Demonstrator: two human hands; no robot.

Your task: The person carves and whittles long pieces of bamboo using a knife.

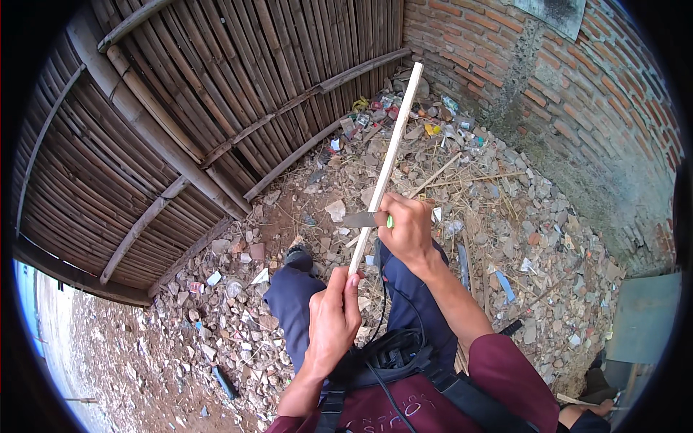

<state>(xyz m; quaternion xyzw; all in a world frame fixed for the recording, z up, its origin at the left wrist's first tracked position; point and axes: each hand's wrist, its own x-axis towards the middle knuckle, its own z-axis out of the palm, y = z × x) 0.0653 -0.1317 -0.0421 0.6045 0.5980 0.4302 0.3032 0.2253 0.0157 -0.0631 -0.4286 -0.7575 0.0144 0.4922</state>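
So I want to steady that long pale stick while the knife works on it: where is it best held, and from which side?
Grip the pale stick at its near, lower end, below the knife blade, coming from underneath as the left hand does. The stick slants up and away, so its long upper part stays free, and the right hand sets the blade across it above that grip, probably keeping fingers clear of the edge.

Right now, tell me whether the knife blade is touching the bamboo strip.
Touching. The head view shows the knife blade, held by the right hand, meeting the bamboo strip edge with no gap.
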